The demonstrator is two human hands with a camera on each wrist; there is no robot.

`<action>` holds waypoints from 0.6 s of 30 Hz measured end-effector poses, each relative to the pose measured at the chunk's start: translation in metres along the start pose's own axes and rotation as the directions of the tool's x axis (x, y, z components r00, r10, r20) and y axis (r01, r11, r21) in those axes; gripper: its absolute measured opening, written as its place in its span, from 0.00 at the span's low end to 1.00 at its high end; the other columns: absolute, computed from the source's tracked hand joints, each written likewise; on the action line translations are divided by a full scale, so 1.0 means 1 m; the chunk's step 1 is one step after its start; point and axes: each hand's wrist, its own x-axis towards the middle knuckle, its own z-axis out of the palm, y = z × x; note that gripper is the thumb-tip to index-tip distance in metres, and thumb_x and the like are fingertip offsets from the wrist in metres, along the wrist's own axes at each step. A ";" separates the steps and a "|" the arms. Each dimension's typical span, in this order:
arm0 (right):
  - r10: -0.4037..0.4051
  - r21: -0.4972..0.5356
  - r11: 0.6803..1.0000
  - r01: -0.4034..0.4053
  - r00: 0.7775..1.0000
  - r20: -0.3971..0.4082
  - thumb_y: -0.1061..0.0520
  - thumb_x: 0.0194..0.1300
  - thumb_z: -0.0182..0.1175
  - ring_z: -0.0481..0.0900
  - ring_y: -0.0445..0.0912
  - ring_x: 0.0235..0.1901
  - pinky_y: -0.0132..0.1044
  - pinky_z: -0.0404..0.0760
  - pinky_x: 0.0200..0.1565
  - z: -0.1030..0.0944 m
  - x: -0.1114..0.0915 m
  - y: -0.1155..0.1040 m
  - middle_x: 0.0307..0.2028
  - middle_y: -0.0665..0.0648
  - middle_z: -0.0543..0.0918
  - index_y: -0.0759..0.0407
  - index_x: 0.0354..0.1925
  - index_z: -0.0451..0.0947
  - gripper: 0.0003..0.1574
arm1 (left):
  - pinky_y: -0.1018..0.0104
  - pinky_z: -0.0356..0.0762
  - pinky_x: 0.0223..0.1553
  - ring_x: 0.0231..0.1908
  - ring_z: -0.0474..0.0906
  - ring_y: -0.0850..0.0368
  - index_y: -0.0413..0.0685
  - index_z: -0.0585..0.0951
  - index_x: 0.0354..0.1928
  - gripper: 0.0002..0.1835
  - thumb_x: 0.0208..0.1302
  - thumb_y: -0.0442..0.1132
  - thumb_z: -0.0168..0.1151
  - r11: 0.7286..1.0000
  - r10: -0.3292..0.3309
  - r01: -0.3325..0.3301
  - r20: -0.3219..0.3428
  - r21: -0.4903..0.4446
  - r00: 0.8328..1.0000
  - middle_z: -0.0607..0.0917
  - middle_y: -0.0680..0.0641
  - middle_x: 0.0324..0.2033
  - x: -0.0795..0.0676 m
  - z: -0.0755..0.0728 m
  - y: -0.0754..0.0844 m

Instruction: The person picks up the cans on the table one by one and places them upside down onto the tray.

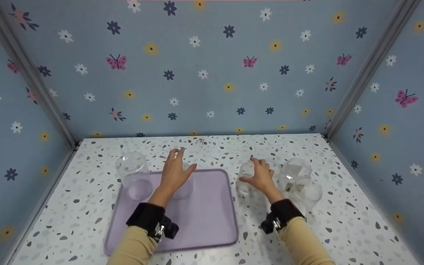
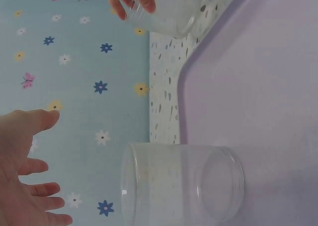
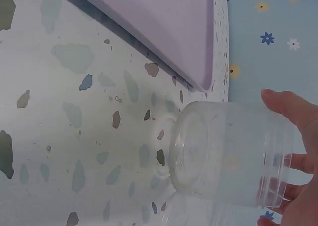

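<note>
Two clear plastic jars stand on the lilac tray (image 1: 212, 209): one (image 1: 133, 176) near its back left corner, another (image 1: 185, 189) beside my left hand (image 1: 173, 173). In the left wrist view that hand has its fingers spread, with a gap between it and a jar (image 2: 184, 184). Right of the tray, my right hand (image 1: 262, 176) holds a clear jar (image 3: 223, 151) by its threaded rim, thumb on one side and fingers on the other. Whether the held jar's base touches the table cannot be made out.
More clear jars (image 1: 294, 171) stand close together to the right of my right hand, one (image 1: 310, 193) nearer me. They overlap and are hard to count. A speckled table (image 1: 87, 176) is bounded by flowered panels (image 1: 212, 73) at the back and sides.
</note>
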 end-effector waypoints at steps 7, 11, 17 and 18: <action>-0.045 0.118 0.992 0.054 0.996 -0.077 0.47 0.44 0.69 0.61 0.62 0.52 0.56 0.62 0.48 -0.007 -0.010 -0.010 0.51 0.70 0.64 0.66 0.60 0.60 0.51 | 0.53 0.62 0.54 0.56 0.62 0.42 0.34 0.65 0.59 0.33 0.55 0.44 0.62 0.995 0.028 -0.035 -0.070 -0.098 0.997 0.64 0.34 0.55 -0.011 -0.005 0.011; -0.079 0.185 0.978 0.099 0.990 -0.117 0.49 0.44 0.69 0.61 0.62 0.52 0.53 0.65 0.49 -0.011 -0.016 -0.019 0.51 0.71 0.64 0.67 0.59 0.60 0.49 | 0.53 0.62 0.54 0.57 0.60 0.43 0.35 0.65 0.59 0.32 0.55 0.44 0.61 0.988 0.021 -0.034 -0.091 -0.151 0.996 0.63 0.36 0.57 -0.019 -0.005 0.019; -0.114 0.253 0.955 0.156 0.979 -0.171 0.48 0.44 0.69 0.62 0.59 0.53 0.52 0.64 0.51 -0.016 -0.028 -0.031 0.52 0.68 0.64 0.64 0.60 0.60 0.50 | 0.52 0.62 0.54 0.57 0.61 0.44 0.35 0.67 0.58 0.31 0.56 0.45 0.60 0.975 0.031 -0.059 -0.130 -0.212 0.991 0.64 0.37 0.57 -0.029 -0.005 0.028; -0.119 0.265 0.950 0.165 0.976 -0.181 0.48 0.44 0.69 0.62 0.58 0.53 0.52 0.64 0.51 -0.016 -0.030 -0.033 0.52 0.67 0.65 0.64 0.60 0.60 0.50 | 0.52 0.62 0.54 0.57 0.61 0.44 0.36 0.67 0.58 0.31 0.56 0.45 0.60 0.973 0.035 -0.065 -0.137 -0.223 0.990 0.64 0.38 0.57 -0.030 -0.005 0.029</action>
